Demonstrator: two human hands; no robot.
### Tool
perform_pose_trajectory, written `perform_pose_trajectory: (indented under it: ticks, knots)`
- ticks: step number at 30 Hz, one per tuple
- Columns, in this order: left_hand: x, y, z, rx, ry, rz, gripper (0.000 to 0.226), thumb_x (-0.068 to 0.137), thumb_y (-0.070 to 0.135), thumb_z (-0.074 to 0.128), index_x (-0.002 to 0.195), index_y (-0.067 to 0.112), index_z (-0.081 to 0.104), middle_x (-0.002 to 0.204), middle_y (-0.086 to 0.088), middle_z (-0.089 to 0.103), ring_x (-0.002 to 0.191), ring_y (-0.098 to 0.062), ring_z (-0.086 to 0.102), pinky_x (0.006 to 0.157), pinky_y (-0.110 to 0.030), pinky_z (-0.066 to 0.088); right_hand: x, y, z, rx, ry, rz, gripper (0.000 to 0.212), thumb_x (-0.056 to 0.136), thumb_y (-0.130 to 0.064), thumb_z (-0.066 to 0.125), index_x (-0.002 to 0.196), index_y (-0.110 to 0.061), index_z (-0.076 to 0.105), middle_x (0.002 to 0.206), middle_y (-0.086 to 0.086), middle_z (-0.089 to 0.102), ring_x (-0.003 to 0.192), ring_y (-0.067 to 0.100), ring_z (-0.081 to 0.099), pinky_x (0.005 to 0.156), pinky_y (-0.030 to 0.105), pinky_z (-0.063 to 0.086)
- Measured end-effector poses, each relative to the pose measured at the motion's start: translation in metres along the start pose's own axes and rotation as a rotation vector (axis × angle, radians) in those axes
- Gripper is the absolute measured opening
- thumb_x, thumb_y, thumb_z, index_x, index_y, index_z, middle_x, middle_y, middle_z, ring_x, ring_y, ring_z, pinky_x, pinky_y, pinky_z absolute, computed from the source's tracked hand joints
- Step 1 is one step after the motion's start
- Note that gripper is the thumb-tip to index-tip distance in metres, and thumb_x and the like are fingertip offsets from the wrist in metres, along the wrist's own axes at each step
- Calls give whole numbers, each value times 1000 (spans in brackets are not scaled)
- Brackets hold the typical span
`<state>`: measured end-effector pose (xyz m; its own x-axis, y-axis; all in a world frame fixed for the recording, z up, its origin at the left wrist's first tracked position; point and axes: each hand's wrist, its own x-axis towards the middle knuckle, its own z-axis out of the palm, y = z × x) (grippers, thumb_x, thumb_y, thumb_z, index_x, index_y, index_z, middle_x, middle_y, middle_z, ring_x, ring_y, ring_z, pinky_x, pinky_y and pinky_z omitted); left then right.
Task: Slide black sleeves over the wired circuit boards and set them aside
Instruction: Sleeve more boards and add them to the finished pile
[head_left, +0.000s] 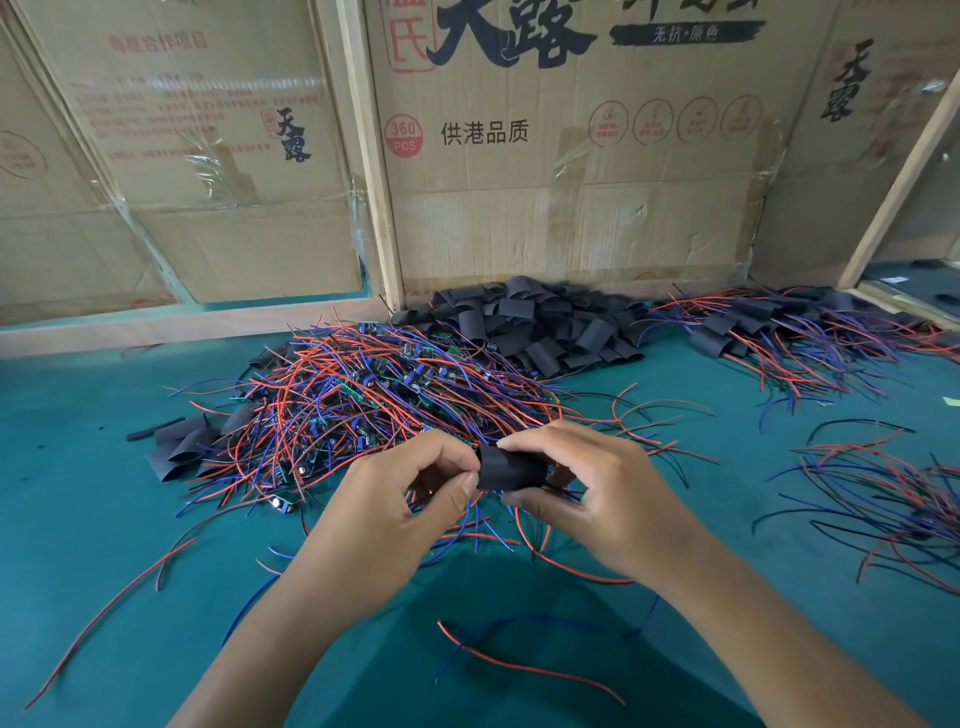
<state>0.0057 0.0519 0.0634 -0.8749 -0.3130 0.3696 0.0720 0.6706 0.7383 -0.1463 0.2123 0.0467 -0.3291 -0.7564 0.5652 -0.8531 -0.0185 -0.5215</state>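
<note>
Left hand (410, 499): pinches left edge of black sleeve (511, 467).
Right hand (587, 483): grips same sleeve.
Tabletop (104, 519): bare green near front edge.

The single head-worn wide-angle camera looks forward and down, close over the green table (104, 519), facing the cardboard wall (571, 208) behind it.

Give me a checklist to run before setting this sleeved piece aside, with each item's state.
1. Black sleeve gripped: ok, left hand pinches its left end, right hand holds its body.
2. Board fully inside sleeve: cannot tell, fingers hide the ends.
3. Wires free of the unsleeved pile: cannot tell, they overlap below the hands.
4. Finished pile at far right reachable: ok, nothing blocks the way.
5. Spare sleeves in stock: ok.
</note>
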Motion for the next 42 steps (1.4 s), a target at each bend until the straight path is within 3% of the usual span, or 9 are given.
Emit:
perform_pose_trajectory:
  ticks: [11,16,24,29,32,35,38,42]
  knots:
    - [0,1,-1,-36,-16,-5,11,92,19,63,89,29,66,72,13,60,66,-2,49,62,-12,37,-1,-1,0,-12,-9,11,36,86,-26,79,119,-16,68,105,-8,67,93,7,61,82,19,46]
    - [0,-1,-2,-38,-21,-30,24,93,8,67,91,32,68,76,11,65,68,-3,53,65,-14,40,-2,0,1,-24,-9,6,37,86,-25,79,121,-16,67,107,-8,68,96,8,62,84,22,47]
    - [1,-2,-3,-23,-1,-50,21,93,10,68,88,31,74,74,18,65,66,-1,54,62,-9,38,-4,3,1,-14,-68,-13,34,93,-23,70,126,-18,65,113,-6,68,103,8,61,89,23,46]
    - [1,-3,0,-34,-40,-52,19,94,12,67,92,29,75,80,12,68,69,-5,56,65,-16,42,-6,1,9,-37,-31,13,25,91,-25,67,115,-24,61,97,-16,63,82,-1,54,75,24,48]
    - [0,-5,3,-63,-45,-63,18,94,15,67,92,32,74,80,9,68,69,-11,57,65,-24,45,-7,0,14,-77,-20,5,11,94,-24,63,104,-23,60,85,-14,57,73,4,49,68,33,49]
    - [0,-9,5,-65,-42,-69,15,94,21,67,93,35,73,79,5,67,69,-18,57,64,-28,45,-8,-2,16,-161,3,-18,9,94,-28,62,102,-23,60,84,-13,59,74,12,54,65,40,50]
    - [1,-13,6,-119,-84,-81,13,91,32,62,94,37,73,76,10,67,64,-5,53,59,-18,42,-9,-1,14,-227,0,-33,13,92,-25,66,104,-23,62,88,-12,62,78,12,59,65,38,51]
    - [1,-16,7,-210,-139,-99,22,94,28,60,97,46,72,77,15,70,65,0,57,58,-15,44,-7,1,10,-264,-32,-61,16,91,-17,69,106,-19,67,95,-8,66,83,16,63,67,37,53]
